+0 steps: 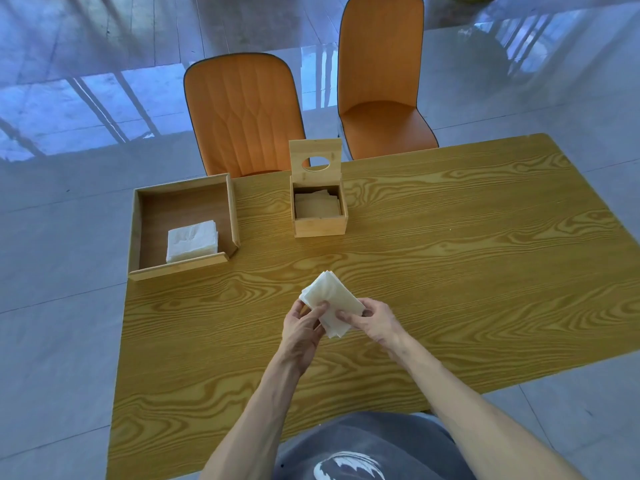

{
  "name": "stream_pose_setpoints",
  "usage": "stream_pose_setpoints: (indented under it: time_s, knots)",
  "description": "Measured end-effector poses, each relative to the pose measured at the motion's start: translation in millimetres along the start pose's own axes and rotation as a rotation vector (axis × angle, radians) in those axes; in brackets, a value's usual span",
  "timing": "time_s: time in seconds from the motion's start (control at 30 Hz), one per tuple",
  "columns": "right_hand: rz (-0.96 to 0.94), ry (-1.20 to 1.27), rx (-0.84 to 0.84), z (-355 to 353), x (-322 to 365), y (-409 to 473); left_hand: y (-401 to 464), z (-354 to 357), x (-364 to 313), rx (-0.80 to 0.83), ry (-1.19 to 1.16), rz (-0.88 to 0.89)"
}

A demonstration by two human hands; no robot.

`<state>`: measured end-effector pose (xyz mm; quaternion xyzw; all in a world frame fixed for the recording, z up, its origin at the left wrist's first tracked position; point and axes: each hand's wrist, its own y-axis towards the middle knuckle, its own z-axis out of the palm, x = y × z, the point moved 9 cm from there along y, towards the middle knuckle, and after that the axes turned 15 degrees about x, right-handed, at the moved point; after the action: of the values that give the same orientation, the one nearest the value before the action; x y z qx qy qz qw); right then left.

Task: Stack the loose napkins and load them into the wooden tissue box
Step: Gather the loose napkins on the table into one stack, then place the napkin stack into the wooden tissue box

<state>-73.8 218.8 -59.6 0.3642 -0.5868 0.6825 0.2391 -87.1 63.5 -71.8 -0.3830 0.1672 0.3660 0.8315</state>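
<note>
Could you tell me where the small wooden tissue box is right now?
The small wooden tissue box stands mid-table, lid up, right of the shallow wooden tray, before the orange chairs.

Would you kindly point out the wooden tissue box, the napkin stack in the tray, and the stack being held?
wooden tissue box (320, 227): head view, front wall.
napkin stack in the tray (191, 240): head view, top sheet.
held napkin stack (330, 295): head view, upper face.
</note>
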Motion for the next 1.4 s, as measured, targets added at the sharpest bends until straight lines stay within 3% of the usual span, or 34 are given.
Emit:
stream_pose_setpoints:
  time_s: [0.1,0.2,0.3,0.43,0.9,1.1,1.4]
  knots:
    - [-0.106,-0.050,-0.069,-12,11,-2,-1,-3,-16,0.038,0.198,0.002]
    - [-0.200,-0.273,-0.183,-21,30,-6,-7,-15,-41,-0.049,0.652,0.029]
    - [-0.215,-0.476,-0.191,-14,40,-6,-13,-18,-59,-0.152,1.082,0.060]
    - [-0.168,-0.670,-0.182,-6,38,-5,-12,-6,-55,-0.082,1.293,0.062]
    - [-0.159,-0.580,-0.239,-19,31,-9,-5,0,-54,-0.064,1.120,0.044]
    - [-0.135,-0.638,-0.184,-14,25,-5,-7,-3,-50,-0.036,1.124,0.012]
    - [-0.240,-0.239,-0.191,-34,82,16,18,16,-120,-0.114,1.081,0.162]
